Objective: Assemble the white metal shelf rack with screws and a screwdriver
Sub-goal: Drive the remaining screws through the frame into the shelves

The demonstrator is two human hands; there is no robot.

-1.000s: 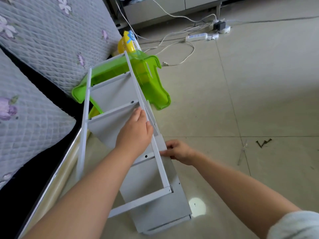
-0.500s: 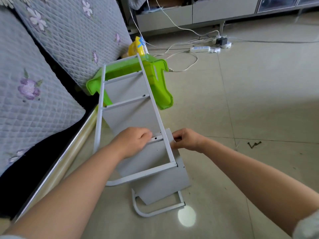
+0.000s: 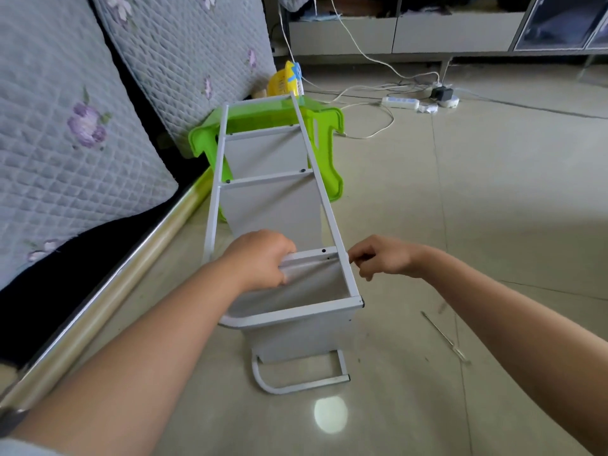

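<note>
The white metal shelf rack (image 3: 316, 172) lies on its side on the floor, its far end propped on a green plastic stool (image 3: 325, 126). Grey shelf panels hang between its two long rails. My left hand (image 3: 260, 258) grips the near crossbar from above. My right hand (image 3: 381, 258) is at the outside of the right rail beside that crossbar, fingers curled as if pinching something small that I cannot make out. Small screw holes show on the crossbar between my hands. A thin screwdriver (image 3: 444, 337) lies on the floor to the right.
A sofa with grey quilted cushions (image 3: 82, 143) and a metal rail runs along the left. A yellow object (image 3: 284, 80) stands behind the stool. White cables and a power strip (image 3: 399, 102) lie near the low cabinet at the back. Tiled floor spreads to the right.
The view has lifted and the rack's curved foot now shows in front. My left hand slid down from the rail to the near crossbar; my right hand moved in against the right rail.
</note>
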